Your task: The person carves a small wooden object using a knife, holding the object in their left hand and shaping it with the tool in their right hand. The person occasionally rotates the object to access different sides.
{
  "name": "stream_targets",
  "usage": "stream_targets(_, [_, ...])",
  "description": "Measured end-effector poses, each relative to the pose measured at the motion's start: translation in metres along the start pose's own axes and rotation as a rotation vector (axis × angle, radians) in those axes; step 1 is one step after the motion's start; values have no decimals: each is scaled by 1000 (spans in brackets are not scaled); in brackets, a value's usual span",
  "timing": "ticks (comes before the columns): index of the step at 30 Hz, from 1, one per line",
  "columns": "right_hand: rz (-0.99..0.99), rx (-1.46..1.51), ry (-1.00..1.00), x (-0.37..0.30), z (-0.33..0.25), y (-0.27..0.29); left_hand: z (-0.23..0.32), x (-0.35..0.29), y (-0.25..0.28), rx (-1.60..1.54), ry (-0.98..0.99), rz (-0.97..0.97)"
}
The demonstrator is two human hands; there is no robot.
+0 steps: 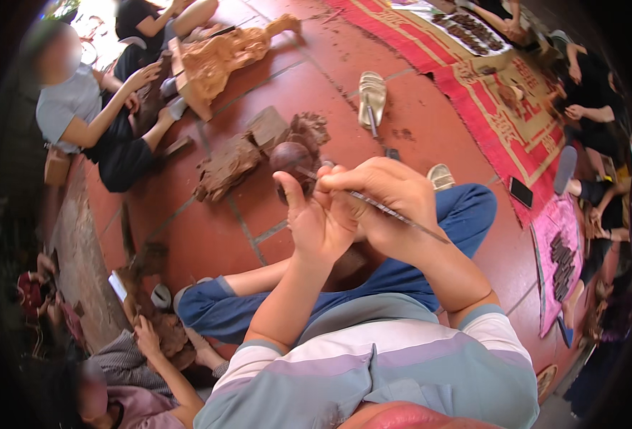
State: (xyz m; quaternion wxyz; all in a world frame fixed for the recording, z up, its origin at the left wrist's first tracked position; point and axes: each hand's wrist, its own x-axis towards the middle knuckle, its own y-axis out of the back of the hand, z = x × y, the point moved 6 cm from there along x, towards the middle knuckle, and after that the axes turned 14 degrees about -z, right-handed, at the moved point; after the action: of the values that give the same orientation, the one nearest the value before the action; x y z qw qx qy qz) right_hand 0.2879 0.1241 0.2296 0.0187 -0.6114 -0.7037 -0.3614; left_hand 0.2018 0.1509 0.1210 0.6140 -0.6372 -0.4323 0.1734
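My right hand (pixel 394 196) is closed around a thin, rod-like carving tool (pixel 394 212). Its narrow end points left toward a rounded, dark brown wooden piece (pixel 292 159), and the tail sticks out past my wrist. Beside it my left hand (pixel 321 222) is turned palm up with the thumb stretched out, the thumb overlapping the near side of the round wood. My right hand covers part of the left fingers, so whether they touch the tool is hidden. Rough brown wood chunks (pixel 228 164) and a squarish block (pixel 267 129) lie just beyond on the red tiles.
A large orange-brown wood carving (pixel 223 61) lies at the far left near a seated person. Pale sandals (pixel 371 100) rest on the floor. On the right, a red patterned mat (pixel 498 136) holds a phone (pixel 521 191); dark sticks (pixel 563 266) lie on pink cloth. People sit on both sides.
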Motion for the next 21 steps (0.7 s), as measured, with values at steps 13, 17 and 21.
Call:
stream_targets(13, [143,127,-101,-10,36,4,6,-5,5,72,-100,118])
stream_targets(17, [177,174,-103,-8,50,-8,9,-3,5,36,-141,137])
stream_targets(21, [150,354,-91,-19,47,-7,10,-6,11,83,-74,32])
